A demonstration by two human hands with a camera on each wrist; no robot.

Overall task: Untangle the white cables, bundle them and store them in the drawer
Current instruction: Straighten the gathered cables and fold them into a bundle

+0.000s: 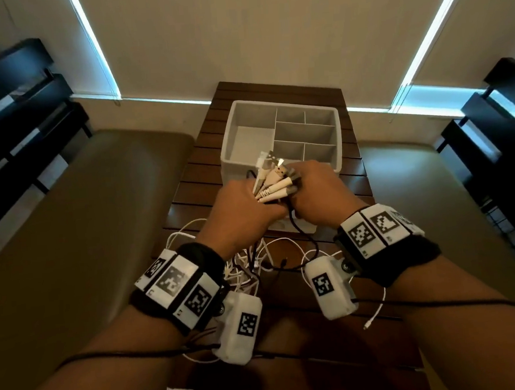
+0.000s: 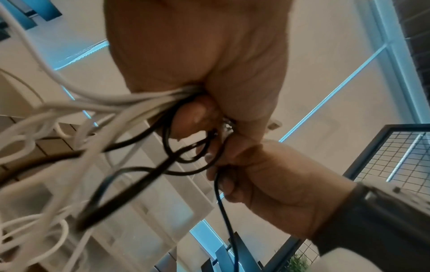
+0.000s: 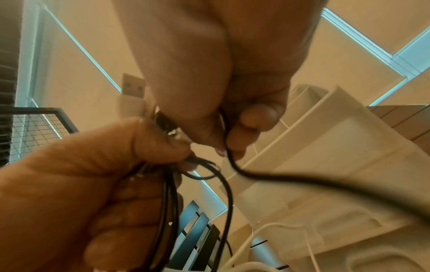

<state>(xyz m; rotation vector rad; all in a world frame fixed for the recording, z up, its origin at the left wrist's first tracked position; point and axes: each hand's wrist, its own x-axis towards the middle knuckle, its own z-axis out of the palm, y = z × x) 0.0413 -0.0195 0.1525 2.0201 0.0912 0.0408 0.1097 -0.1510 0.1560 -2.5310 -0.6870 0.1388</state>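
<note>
In the head view both hands meet over the near edge of the grey divided drawer tray [image 1: 227,142]. My left hand [image 1: 248,206] grips a bunch of white cables just below their plugs [image 1: 275,183], which fan out upward. Black cables run through the same fist. The white cables [image 2: 130,100] trail from that left hand [image 2: 200,60] down to a tangle [image 1: 249,264] on the table. My right hand [image 1: 309,192] touches the plug bunch and pinches a black cable [image 3: 235,165] between thumb and fingers [image 3: 237,145].
The tray sits on a narrow dark slatted wooden table [image 1: 188,181] flanked by olive cushioned benches [image 1: 84,222]. Loose white cable ends [image 1: 376,314] lie by the near right. Black wire-mesh shelves [image 1: 491,154] stand at both sides.
</note>
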